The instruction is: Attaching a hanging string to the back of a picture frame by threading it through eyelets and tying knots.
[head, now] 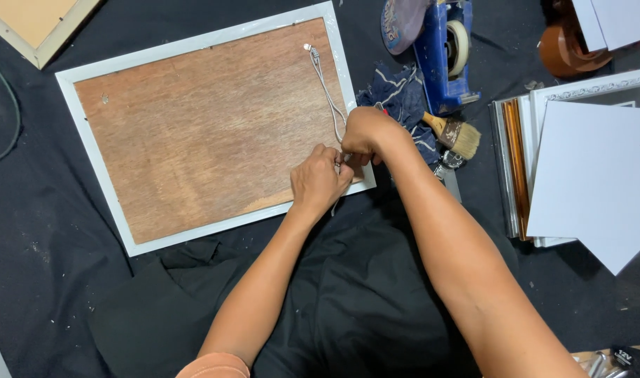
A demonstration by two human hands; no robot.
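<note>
A picture frame (96, 157) with a white border lies face down on a black cloth, its brown wooden backing (201, 133) facing up. A white hanging cord (325, 87) runs from a small fastener near the backing's top right corner down to its lower right corner. Both hands meet at that lower corner. My left hand (318, 180) pinches the cord's lower end. My right hand (365, 133) is closed over the same spot, pressing on the frame's edge; what it grips is hidden under the fingers.
Right of the frame lie a blue rag (397, 94), a paintbrush (454, 133), a blue tape dispenser (447, 52) and brown tape rolls (568, 49). Stacked frame mouldings (512, 164) and white boards (589, 178) sit at the right. Another frame (36, 24) lies top left.
</note>
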